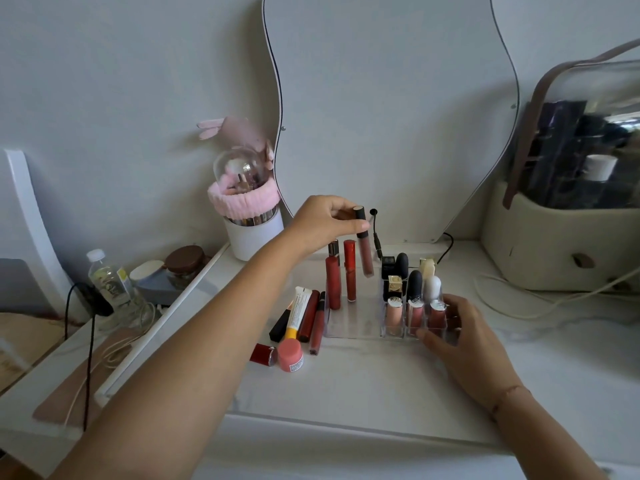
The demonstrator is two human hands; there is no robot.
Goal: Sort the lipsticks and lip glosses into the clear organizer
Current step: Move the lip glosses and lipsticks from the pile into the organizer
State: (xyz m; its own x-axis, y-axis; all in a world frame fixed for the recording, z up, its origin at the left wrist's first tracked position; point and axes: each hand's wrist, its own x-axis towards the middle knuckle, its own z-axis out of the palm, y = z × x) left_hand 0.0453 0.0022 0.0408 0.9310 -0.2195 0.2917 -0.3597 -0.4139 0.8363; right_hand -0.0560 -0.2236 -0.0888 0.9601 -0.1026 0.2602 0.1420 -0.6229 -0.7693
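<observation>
The clear organizer [349, 329] stands on the white table, mid-frame. My left hand [325, 221] pinches the black cap of a mauve lip gloss [366, 256] and holds it upright above the organizer's back left part. Two red glosses [333, 287] stand in the slots just left of it. Several lipsticks [414, 289] fill the right-hand slots. My right hand [460, 336] grips the organizer's front right corner. Several loose tubes [313, 318], a yellow-capped tube [298, 311] and a pink-capped one [290, 355] lie on the table left of the organizer.
A white brush holder [251, 233] with a pink headband stands at the back left. A wavy mirror [391, 109] leans on the wall behind. A beige cosmetics case [561, 244] fills the right. Cables [502, 299] run across the back. A bottle [109, 282] stands on the lower shelf at left.
</observation>
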